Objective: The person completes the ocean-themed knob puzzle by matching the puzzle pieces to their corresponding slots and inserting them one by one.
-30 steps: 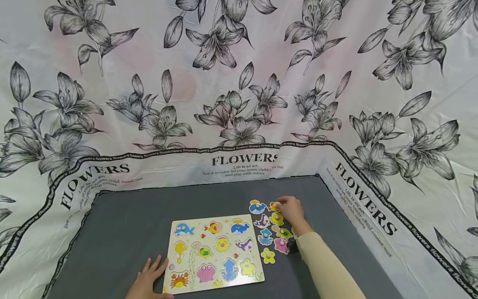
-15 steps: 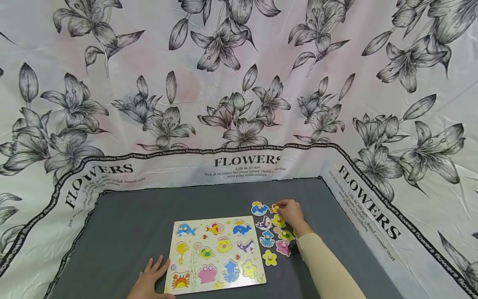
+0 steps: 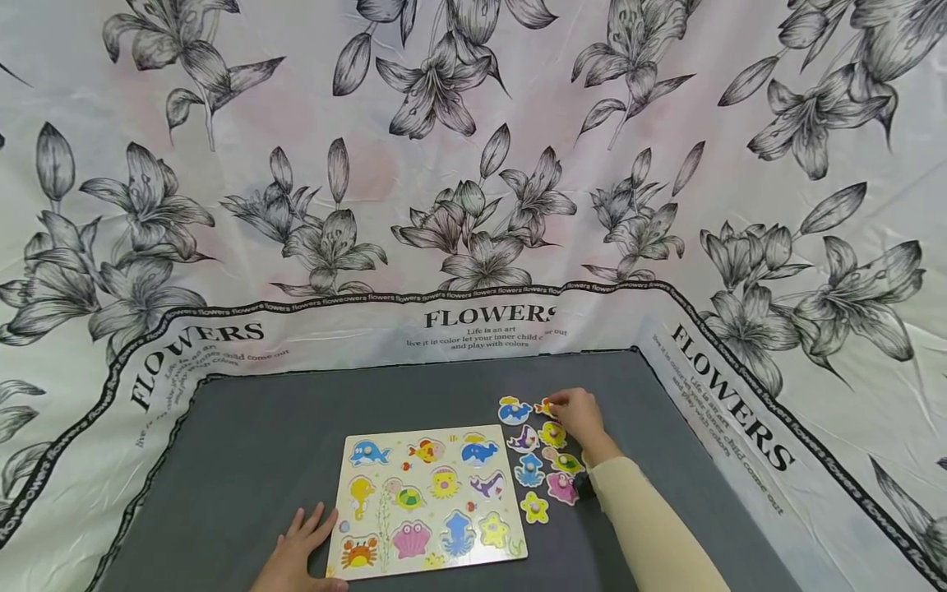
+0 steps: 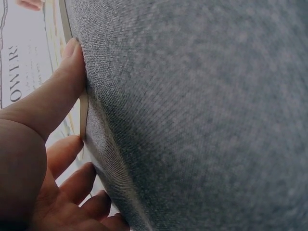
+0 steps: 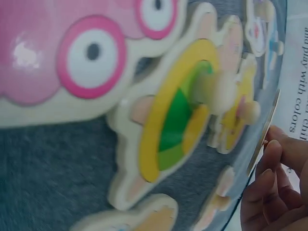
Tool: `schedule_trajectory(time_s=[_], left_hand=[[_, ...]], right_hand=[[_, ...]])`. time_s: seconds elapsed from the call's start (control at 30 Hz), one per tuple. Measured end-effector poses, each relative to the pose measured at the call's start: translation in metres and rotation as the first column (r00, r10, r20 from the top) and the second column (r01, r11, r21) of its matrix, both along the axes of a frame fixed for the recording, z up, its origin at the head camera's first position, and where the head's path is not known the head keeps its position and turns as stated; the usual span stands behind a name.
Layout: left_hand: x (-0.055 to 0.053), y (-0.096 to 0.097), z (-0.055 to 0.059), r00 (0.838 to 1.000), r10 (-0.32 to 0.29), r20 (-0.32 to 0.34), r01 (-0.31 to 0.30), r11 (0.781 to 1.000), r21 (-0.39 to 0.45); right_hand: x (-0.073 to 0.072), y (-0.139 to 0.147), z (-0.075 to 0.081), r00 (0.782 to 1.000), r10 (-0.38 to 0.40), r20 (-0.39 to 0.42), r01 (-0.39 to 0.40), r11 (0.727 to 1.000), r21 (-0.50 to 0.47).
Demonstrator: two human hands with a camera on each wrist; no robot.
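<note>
My right hand (image 3: 580,418) pinches a small red-and-yellow fish piece (image 3: 546,409) at the far end of a group of puzzle pieces. In the right wrist view this piece (image 5: 264,137) shows edge-on, tilted up at the fingertips. Beside it lie a blue whale piece (image 3: 515,410) and a yellow octopus piece (image 3: 552,433). My left hand (image 3: 296,547) rests at the near left corner of the pale wooden puzzle board (image 3: 422,514), fingers spread along its left edge. In the left wrist view the thumb (image 4: 72,67) touches the board's edge.
Closer to me lie a turtle piece (image 3: 565,462), a pink shell piece (image 3: 561,487), a blue squid piece (image 3: 529,469), a purple piece (image 3: 524,439) and a yellow star piece (image 3: 535,507). Floral cloth (image 3: 481,205) surrounds the grey table (image 3: 244,444). The right sleeve (image 3: 651,526) hides some table.
The head view has shifted slightly. Both hands keep nearly the same places, the right at the fish piece, the left at the board's corner.
</note>
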State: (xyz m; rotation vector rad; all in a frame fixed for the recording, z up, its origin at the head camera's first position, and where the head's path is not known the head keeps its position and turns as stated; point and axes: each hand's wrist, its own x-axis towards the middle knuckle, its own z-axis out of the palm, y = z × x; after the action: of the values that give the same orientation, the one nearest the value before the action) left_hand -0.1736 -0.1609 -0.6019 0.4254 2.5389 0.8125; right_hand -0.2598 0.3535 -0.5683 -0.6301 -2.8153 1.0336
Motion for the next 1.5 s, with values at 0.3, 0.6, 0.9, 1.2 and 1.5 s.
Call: schedule_trajectory(time_s=[0.3,0.6,0.9,1.2,1.5], left_hand=[[0.000,0.001,0.002,1.000,0.000,-0.004,0.000,1.000,0.006],[0.000,-0.002,-0.004,0.999,-0.048,-0.020,0.048,0.999,0.024],[-0.001,-0.004,-0.005,0.999,-0.040,-0.013,0.040,0.999,0.029],[-0.002,-0.003,-0.004,1.000,-0.006,0.009,0.006,1.000,0.018],[-0.001,0.000,-0.001,0.999,0.014,0.036,-0.014,1.000,0.000]], right_hand=[[0.005,-0.005,0.018,0.996,0.049,-0.077,-0.045,0.998,0.051],[0.007,-0.022,0.029,0.995,0.079,-0.061,-0.076,0.996,0.052],[0.005,-0.039,0.039,0.989,0.112,-0.091,-0.109,0.993,0.044],[0.004,-0.059,0.052,0.982,0.161,-0.099,-0.158,0.987,0.038],[0.005,-0.081,0.063,0.967,0.225,-0.115,-0.221,0.974,0.045]])
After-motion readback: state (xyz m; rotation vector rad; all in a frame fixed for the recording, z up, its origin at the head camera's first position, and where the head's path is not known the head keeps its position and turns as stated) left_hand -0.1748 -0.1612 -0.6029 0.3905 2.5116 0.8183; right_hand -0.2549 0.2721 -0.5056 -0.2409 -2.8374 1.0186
